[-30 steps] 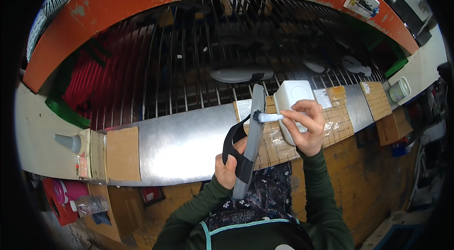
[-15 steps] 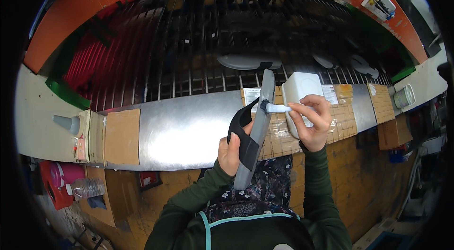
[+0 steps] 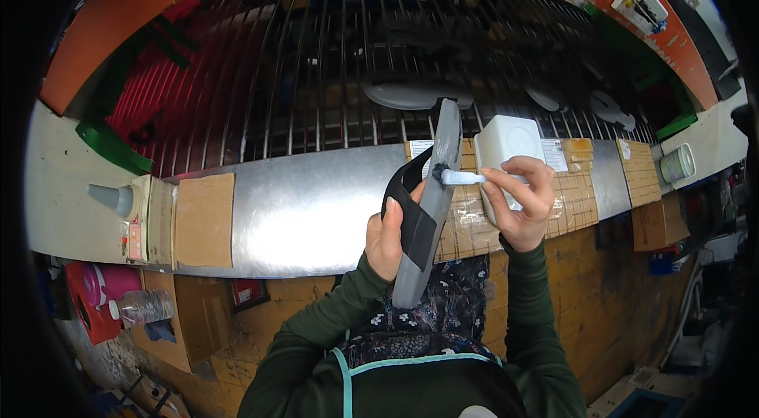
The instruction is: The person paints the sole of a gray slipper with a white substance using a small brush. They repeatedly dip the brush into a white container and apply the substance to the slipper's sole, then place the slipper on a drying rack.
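My left hand grips a slipper with a grey sole and a wide black strap, held on edge above the bench. Part of the fingers is hidden behind the strap. In my right hand, a small white-handled brush is pinched between thumb and fingers. Its dark bristles touch the edge of the sole about midway along. Just behind the right hand stands a white plastic container, partly covered by that hand.
Beyond the metal worktop runs a rack of metal rods, with a grey sole-shaped piece and other grey pieces on it. Taped cardboard covers the worktop's right part. A plastic bottle lies at lower left; a pale tub stands right.
The slipper's far end reaches slightly higher in view, over the rods. The brush stays against the sole edge, nearly at the same spot. Both hands keep their hold.
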Action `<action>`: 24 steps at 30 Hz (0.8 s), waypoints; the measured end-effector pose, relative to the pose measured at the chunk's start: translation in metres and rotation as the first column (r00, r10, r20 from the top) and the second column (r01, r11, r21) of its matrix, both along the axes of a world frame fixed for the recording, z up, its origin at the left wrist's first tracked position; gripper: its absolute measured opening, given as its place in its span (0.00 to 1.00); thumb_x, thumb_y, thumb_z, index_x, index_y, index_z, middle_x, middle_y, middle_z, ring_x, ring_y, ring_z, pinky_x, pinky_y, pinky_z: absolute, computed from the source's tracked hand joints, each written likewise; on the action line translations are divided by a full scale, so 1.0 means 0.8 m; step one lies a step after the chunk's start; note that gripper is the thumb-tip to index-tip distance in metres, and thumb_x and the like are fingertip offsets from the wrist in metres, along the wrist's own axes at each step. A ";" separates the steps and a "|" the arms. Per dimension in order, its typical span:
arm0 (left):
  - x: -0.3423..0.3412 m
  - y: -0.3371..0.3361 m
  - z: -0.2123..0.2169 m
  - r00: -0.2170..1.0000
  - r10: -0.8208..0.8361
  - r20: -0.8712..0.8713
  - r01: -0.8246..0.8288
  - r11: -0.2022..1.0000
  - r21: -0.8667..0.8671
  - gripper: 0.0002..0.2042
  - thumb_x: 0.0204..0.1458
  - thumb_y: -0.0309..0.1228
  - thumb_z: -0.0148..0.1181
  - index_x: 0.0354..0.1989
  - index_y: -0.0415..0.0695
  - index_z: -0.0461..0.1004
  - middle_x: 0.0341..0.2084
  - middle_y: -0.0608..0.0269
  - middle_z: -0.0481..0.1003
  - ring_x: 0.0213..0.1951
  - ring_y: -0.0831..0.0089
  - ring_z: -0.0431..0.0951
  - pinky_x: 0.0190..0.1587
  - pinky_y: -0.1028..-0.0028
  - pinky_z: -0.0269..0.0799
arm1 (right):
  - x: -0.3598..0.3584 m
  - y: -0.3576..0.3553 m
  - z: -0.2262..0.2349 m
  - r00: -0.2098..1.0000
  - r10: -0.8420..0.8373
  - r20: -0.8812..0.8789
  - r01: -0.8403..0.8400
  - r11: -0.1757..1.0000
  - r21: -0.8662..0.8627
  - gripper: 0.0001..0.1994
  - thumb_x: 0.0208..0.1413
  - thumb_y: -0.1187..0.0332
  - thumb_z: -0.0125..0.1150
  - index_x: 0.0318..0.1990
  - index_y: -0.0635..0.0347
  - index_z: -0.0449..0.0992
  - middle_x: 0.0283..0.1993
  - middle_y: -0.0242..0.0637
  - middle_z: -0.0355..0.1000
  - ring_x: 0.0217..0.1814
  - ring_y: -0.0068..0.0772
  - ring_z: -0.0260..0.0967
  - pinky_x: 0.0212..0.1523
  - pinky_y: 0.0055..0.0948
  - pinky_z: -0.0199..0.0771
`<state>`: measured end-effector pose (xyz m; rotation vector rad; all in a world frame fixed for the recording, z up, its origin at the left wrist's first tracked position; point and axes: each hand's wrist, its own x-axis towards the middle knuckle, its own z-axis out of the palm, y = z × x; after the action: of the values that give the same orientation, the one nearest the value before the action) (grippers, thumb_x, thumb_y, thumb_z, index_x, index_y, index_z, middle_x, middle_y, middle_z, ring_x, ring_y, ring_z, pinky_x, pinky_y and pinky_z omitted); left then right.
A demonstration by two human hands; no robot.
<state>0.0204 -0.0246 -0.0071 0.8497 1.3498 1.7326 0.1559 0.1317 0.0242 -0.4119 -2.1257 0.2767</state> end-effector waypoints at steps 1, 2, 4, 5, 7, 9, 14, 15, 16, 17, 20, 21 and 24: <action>-0.001 0.000 0.000 1.000 -0.001 -0.002 0.001 1.000 -0.013 0.34 0.66 0.49 0.21 0.64 0.30 0.61 0.44 0.51 0.77 0.42 0.72 0.77 0.45 0.75 0.72 | 0.000 0.000 0.000 1.000 -0.004 0.000 0.004 1.000 0.000 0.13 0.40 0.71 0.73 0.38 0.49 0.85 0.35 0.28 0.71 0.36 0.26 0.66 0.42 0.30 0.53; -0.001 0.001 0.001 1.000 0.008 -0.022 -0.008 1.000 -0.018 0.34 0.66 0.49 0.21 0.64 0.31 0.61 0.43 0.52 0.78 0.41 0.72 0.78 0.44 0.76 0.72 | 0.000 -0.001 0.000 1.000 0.001 0.002 -0.001 1.000 -0.004 0.13 0.40 0.70 0.73 0.38 0.49 0.85 0.35 0.28 0.71 0.36 0.26 0.66 0.42 0.30 0.53; -0.003 0.002 0.002 0.999 0.018 -0.050 -0.019 0.999 -0.033 0.34 0.66 0.49 0.21 0.64 0.31 0.61 0.42 0.53 0.78 0.39 0.73 0.78 0.43 0.76 0.73 | 0.001 -0.002 -0.001 1.000 -0.005 0.006 0.005 1.000 0.003 0.13 0.40 0.70 0.74 0.38 0.49 0.85 0.35 0.28 0.71 0.36 0.26 0.66 0.42 0.30 0.52; -0.003 0.002 0.003 0.999 0.019 -0.044 -0.020 0.999 -0.029 0.34 0.66 0.49 0.21 0.64 0.32 0.61 0.41 0.54 0.78 0.39 0.73 0.78 0.42 0.76 0.73 | 0.001 -0.002 -0.001 1.000 -0.002 0.006 0.002 1.000 0.001 0.13 0.40 0.70 0.74 0.38 0.49 0.85 0.35 0.28 0.71 0.36 0.26 0.66 0.41 0.30 0.52; -0.003 0.004 0.003 0.999 0.019 -0.026 -0.019 1.000 -0.008 0.34 0.66 0.49 0.21 0.64 0.32 0.61 0.40 0.55 0.79 0.37 0.75 0.78 0.41 0.77 0.73 | 0.001 -0.003 -0.001 1.000 -0.006 0.005 0.006 1.000 0.014 0.13 0.40 0.70 0.73 0.38 0.49 0.85 0.35 0.28 0.71 0.36 0.26 0.66 0.41 0.30 0.52; -0.003 0.005 0.004 1.000 0.022 -0.014 -0.023 0.999 -0.034 0.34 0.66 0.50 0.21 0.64 0.33 0.61 0.40 0.55 0.79 0.37 0.76 0.77 0.41 0.77 0.73 | 0.002 -0.003 0.000 1.000 -0.002 0.012 0.002 1.000 0.018 0.13 0.40 0.70 0.73 0.38 0.48 0.85 0.35 0.28 0.71 0.36 0.26 0.65 0.41 0.30 0.52; -0.001 0.011 0.005 0.999 0.047 0.018 -0.048 0.999 0.004 0.34 0.67 0.50 0.21 0.64 0.33 0.61 0.40 0.56 0.79 0.37 0.77 0.77 0.40 0.78 0.72 | 0.004 -0.007 0.000 0.999 -0.013 0.033 0.012 0.999 0.041 0.14 0.40 0.70 0.73 0.38 0.48 0.85 0.35 0.28 0.71 0.36 0.26 0.65 0.41 0.30 0.52; 0.001 0.012 0.006 0.998 0.062 0.023 -0.063 0.998 0.013 0.34 0.67 0.50 0.21 0.64 0.33 0.61 0.40 0.56 0.79 0.37 0.77 0.77 0.40 0.78 0.72 | 0.004 -0.007 0.001 0.999 -0.015 0.037 0.013 0.999 0.047 0.14 0.40 0.70 0.73 0.38 0.48 0.85 0.35 0.28 0.71 0.36 0.26 0.65 0.41 0.30 0.51; 0.001 0.013 0.007 0.997 0.073 0.027 -0.074 0.997 0.030 0.34 0.67 0.50 0.21 0.64 0.33 0.61 0.40 0.55 0.78 0.37 0.76 0.77 0.41 0.78 0.72 | 0.004 -0.008 0.000 0.999 -0.020 0.038 0.018 0.999 0.052 0.14 0.40 0.70 0.73 0.38 0.48 0.85 0.35 0.29 0.71 0.36 0.26 0.65 0.41 0.31 0.51; 0.000 0.014 0.008 0.997 0.072 0.030 -0.073 0.997 0.020 0.34 0.67 0.49 0.21 0.64 0.32 0.61 0.40 0.55 0.78 0.37 0.76 0.77 0.41 0.78 0.72 | 0.004 -0.009 0.000 0.999 -0.015 0.039 0.013 0.999 0.052 0.14 0.40 0.70 0.73 0.38 0.48 0.85 0.35 0.29 0.71 0.36 0.26 0.65 0.42 0.31 0.51; -0.001 0.014 0.010 0.997 0.065 0.033 -0.065 0.998 0.018 0.34 0.67 0.49 0.21 0.64 0.32 0.61 0.40 0.55 0.78 0.38 0.76 0.77 0.41 0.78 0.72 | 0.003 -0.011 0.000 0.999 -0.011 0.038 0.009 0.999 0.047 0.14 0.40 0.71 0.73 0.38 0.48 0.84 0.35 0.29 0.71 0.36 0.26 0.64 0.42 0.31 0.51; -0.001 0.014 0.010 0.997 0.068 0.027 -0.068 0.997 0.020 0.34 0.67 0.49 0.21 0.64 0.32 0.61 0.41 0.54 0.78 0.38 0.76 0.77 0.42 0.78 0.72 | 0.003 -0.012 0.000 0.999 -0.009 0.036 0.008 0.999 0.044 0.14 0.40 0.71 0.73 0.38 0.48 0.84 0.35 0.29 0.71 0.36 0.26 0.64 0.42 0.31 0.51; -0.002 0.014 0.009 0.996 0.074 0.040 -0.075 0.997 0.014 0.34 0.67 0.50 0.21 0.64 0.32 0.61 0.42 0.54 0.78 0.39 0.75 0.77 0.43 0.77 0.72 | 0.004 -0.014 -0.001 0.999 -0.011 0.047 0.009 0.999 0.043 0.14 0.40 0.71 0.73 0.38 0.48 0.84 0.36 0.29 0.71 0.36 0.27 0.63 0.42 0.32 0.51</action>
<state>0.0185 -0.0137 0.0002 0.7781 1.3586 1.8102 0.1591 0.1203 0.0235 -0.4077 -2.1708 0.2171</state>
